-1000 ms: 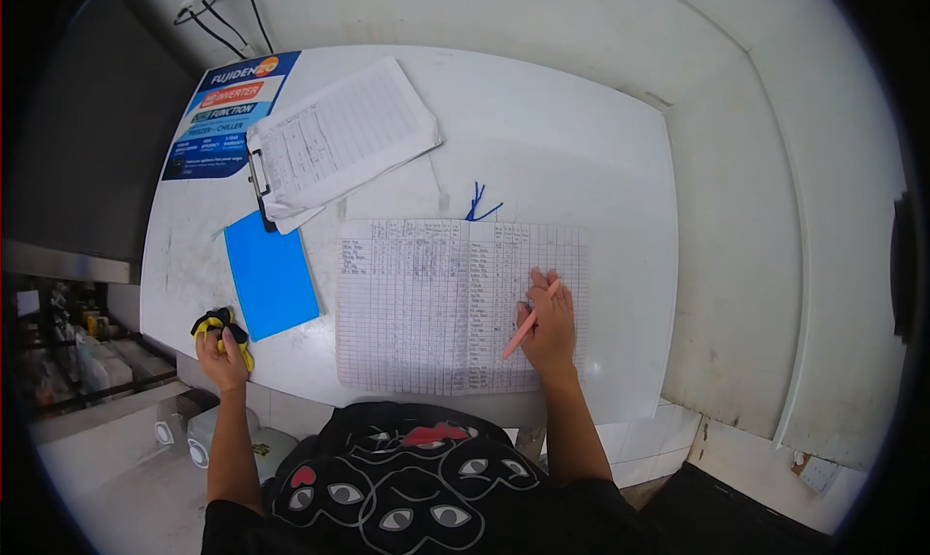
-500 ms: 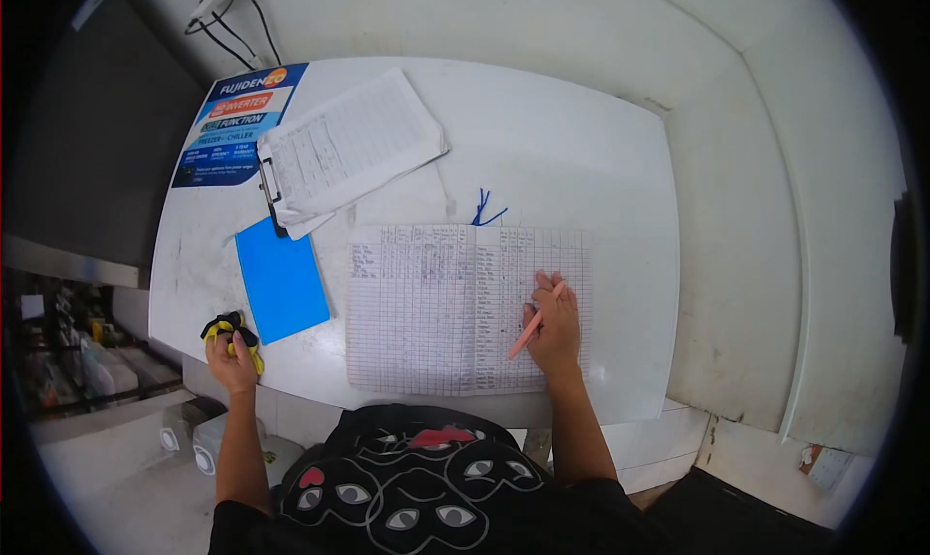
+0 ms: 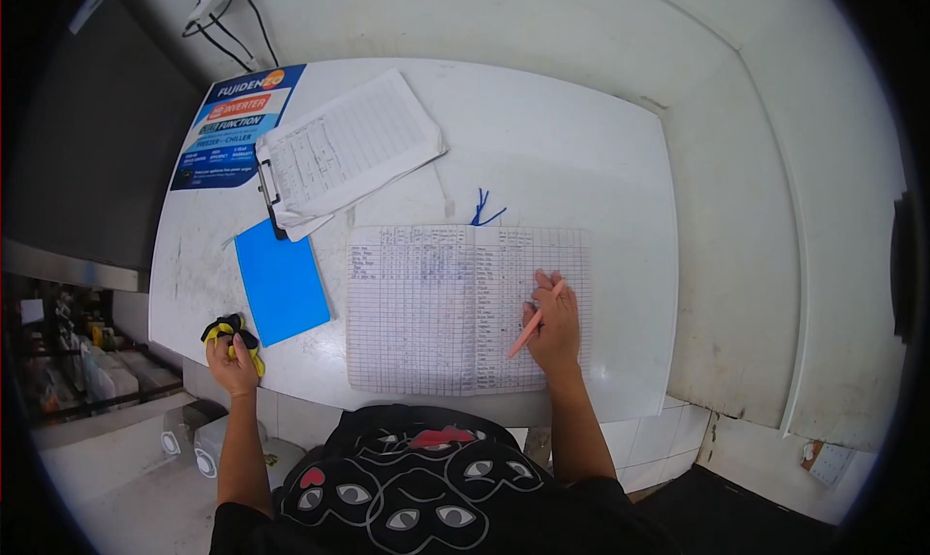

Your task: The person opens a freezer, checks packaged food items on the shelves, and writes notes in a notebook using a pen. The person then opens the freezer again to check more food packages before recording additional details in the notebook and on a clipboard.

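Note:
An open ledger with ruled, handwritten pages lies on the white table. My right hand rests on its right page, fingers closed around a pink pen that slants down to the left. At the table's left front edge my left hand grips a black and yellow cloth-like item. Between that hand and the ledger is a blue booklet, its top edge near a clipboard with papers. Blue ribbon strands stick out above the ledger's spine.
A blue printed freezer label is on the table's back left corner. Cables and a plug hang at the wall behind. A dark appliance stands to the left, above shelves with containers. Walls border the back and right.
The whole view has shifted slightly, so the table and its items appear a little lower and further right. Both hands keep the same places and holds.

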### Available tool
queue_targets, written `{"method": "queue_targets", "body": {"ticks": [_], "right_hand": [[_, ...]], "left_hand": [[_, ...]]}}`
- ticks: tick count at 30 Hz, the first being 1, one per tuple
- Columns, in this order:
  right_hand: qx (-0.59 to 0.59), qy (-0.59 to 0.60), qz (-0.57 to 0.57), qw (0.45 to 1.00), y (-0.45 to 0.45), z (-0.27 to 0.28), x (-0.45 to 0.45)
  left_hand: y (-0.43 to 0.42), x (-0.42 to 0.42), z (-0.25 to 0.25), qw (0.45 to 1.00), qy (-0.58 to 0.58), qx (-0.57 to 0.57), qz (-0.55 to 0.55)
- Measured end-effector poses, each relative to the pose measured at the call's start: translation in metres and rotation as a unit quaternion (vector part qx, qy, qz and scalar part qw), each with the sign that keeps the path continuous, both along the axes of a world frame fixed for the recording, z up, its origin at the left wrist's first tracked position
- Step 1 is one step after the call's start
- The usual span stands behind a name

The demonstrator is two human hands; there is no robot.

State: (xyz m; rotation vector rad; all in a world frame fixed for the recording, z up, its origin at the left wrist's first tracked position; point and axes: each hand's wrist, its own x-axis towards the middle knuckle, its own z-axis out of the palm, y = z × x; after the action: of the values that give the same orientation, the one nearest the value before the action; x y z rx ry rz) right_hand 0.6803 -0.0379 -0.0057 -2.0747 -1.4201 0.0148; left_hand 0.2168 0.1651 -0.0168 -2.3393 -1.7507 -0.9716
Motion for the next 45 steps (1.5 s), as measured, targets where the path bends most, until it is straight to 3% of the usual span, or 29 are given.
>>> {"method": "queue_targets", "body": {"ticks": [3,8,9,10,14,20,23,25,28,31,34,36,38,40,44,45], "right_hand": [[0.018,-0.001,0.000,1.000,0.001,0.003,0.000],[0.050,-0.005,0.006,0.999,0.000,-0.005,0.004],[0.046,-0.009,0.000,0.999,0.001,-0.006,0.002],[0.042,-0.015,-0.007,0.999,0.001,-0.003,0.001],[0.023,0.035,-0.014,0.999,0.022,0.018,-0.002],[0.056,0.039,0.129,0.989,0.129,0.041,-0.027],[0.057,0.096,0.065,0.992,0.190,0.031,-0.028],[0.073,0.073,0.059,0.993,0.227,0.026,-0.022],[0.099,0.094,0.098,0.986,0.260,0.022,-0.035],[0.124,0.084,0.210,0.966,0.279,0.018,-0.065],[0.129,0.064,0.315,0.938,0.285,0.013,-0.107],[0.119,0.085,0.351,0.925,0.284,0.014,-0.129],[0.102,0.133,0.360,0.918,0.282,0.015,-0.144],[0.080,0.162,0.351,0.919,0.278,0.010,-0.149],[0.067,0.177,0.337,0.922,0.269,0.006,-0.148],[0.074,0.186,0.340,0.919,0.269,0.008,-0.147]], "left_hand": [[-0.001,-0.004,-0.002,0.999,0.004,-0.034,0.023],[0.001,-0.017,-0.020,0.999,0.028,0.013,0.036],[-0.002,-0.009,-0.006,0.999,-0.001,-0.038,0.038],[0.000,-0.009,-0.010,0.999,0.021,0.023,0.030],[-0.002,0.005,0.008,0.999,0.002,0.003,0.042],[-0.002,0.010,0.015,0.999,-0.021,0.017,0.038],[-0.002,0.006,0.015,0.999,-0.026,0.000,0.037],[0.000,0.004,0.014,0.999,-0.024,0.004,0.035],[0.003,0.008,0.042,0.996,0.013,-0.088,0.031],[0.019,0.039,0.091,0.987,0.120,0.045,0.097],[0.070,0.044,0.049,0.983,-0.142,-0.114,0.027],[0.112,0.074,0.056,0.923,-0.277,-0.267,0.032],[0.162,0.092,0.020,0.899,-0.317,-0.300,-0.025],[0.189,0.122,0.038,0.807,-0.414,-0.421,-0.003],[0.221,0.140,0.051,0.727,-0.373,-0.575,-0.052],[0.218,0.147,0.049,0.754,-0.404,-0.512,-0.081]]}}
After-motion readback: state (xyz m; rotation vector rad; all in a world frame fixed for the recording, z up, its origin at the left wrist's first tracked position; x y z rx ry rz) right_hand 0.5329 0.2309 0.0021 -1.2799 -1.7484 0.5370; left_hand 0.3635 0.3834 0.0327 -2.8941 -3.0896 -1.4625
